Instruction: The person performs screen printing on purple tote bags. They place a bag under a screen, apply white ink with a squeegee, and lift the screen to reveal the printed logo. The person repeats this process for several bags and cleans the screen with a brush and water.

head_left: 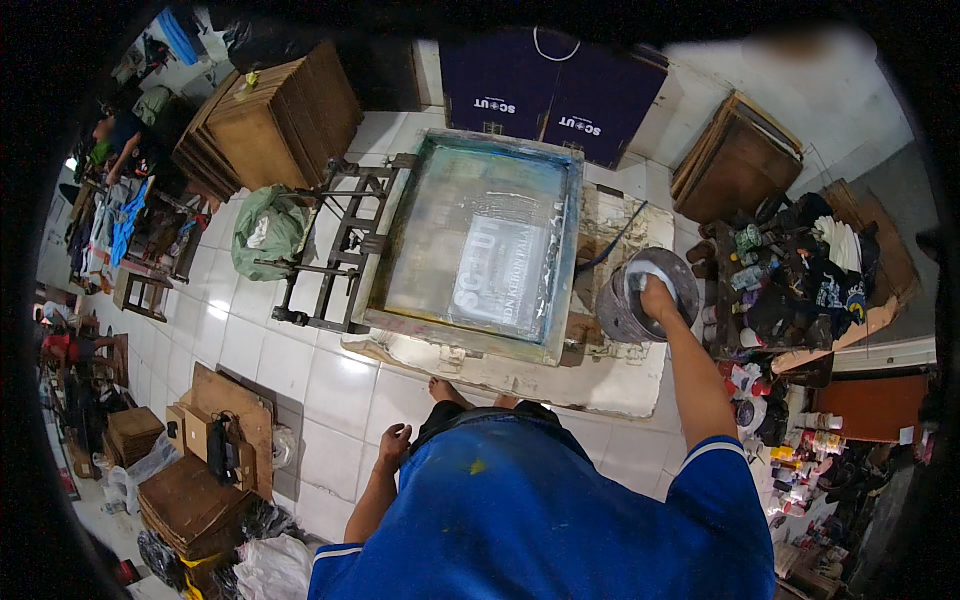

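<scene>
My right hand reaches down into a round grey bucket, its fingers closed round a soft whitish rag. Whether the rag touches water inside cannot be made out. To the left of the bucket lies a framed printing screen, with pale lettering on its mesh and wet, shiny streaks near its right side. My left hand hangs beside my body, fingers loosely bent and a little apart, holding nothing.
A dark metal printing stand adjoins the screen's left edge, with a green plastic bag beside it. Brown boards lean at the back left, more boards at the back right. A cluttered table stands right of the bucket.
</scene>
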Motion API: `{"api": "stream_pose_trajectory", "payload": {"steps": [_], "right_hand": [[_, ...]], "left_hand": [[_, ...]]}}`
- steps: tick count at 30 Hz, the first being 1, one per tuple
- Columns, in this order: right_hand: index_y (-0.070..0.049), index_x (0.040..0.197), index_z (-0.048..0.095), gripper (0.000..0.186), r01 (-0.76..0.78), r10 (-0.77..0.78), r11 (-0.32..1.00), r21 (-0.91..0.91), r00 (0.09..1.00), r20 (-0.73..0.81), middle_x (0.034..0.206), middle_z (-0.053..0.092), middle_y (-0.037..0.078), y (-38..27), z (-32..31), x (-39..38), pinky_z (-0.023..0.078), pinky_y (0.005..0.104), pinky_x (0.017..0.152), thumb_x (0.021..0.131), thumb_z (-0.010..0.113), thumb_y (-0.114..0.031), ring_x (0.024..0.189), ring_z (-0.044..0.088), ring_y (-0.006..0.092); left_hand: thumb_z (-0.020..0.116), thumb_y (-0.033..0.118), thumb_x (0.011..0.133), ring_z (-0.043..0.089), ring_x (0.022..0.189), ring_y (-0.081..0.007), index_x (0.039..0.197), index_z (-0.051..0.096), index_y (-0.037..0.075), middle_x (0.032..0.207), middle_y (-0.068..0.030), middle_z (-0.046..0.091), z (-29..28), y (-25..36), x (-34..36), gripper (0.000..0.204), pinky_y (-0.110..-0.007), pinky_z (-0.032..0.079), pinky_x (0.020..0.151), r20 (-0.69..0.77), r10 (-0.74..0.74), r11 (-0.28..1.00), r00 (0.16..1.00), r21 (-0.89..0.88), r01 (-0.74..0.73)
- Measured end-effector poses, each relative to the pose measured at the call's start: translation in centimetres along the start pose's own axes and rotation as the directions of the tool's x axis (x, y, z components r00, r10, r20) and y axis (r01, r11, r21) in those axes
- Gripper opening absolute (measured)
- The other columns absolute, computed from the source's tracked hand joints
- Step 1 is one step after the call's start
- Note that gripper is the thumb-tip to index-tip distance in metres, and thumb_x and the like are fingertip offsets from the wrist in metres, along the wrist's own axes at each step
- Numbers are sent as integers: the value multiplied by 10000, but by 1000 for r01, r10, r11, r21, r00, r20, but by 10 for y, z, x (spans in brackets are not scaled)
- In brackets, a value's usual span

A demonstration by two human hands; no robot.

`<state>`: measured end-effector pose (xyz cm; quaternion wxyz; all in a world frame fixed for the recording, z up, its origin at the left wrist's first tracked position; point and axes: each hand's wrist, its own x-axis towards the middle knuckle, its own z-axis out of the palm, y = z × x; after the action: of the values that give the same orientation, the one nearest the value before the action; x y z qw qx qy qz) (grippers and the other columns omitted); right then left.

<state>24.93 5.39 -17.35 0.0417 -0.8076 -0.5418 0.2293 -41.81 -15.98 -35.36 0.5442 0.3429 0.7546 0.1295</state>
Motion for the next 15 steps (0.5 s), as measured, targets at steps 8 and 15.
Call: {"api": "stream_pose_trajectory", "payload": {"steps": [8, 15], "right_hand": [[75, 1220, 622, 386, -65, 110, 976, -205, 971, 214, 1299, 622, 329, 0, -4, 8, 502, 494, 1001, 944, 538, -182, 1224, 616, 430], [99, 1326, 532, 437, 29, -5, 995, -98, 972, 236, 1333, 598, 334, 31, 29, 26, 483, 467, 1042, 897, 517, 23, 1235, 606, 439]], "left_hand": [[706, 388, 962, 696, 888, -256, 1409, 531, -64, 1164, -242, 704, 0, -10, -3, 659, -379, 568, 768, 20, -11, 998, 1000, -63, 13], [701, 398, 968, 690, 890, -247, 1414, 528, -55, 1180, -235, 699, 3, -7, -5, 659, -376, 566, 757, 25, -17, 998, 1000, -55, 18]]}}
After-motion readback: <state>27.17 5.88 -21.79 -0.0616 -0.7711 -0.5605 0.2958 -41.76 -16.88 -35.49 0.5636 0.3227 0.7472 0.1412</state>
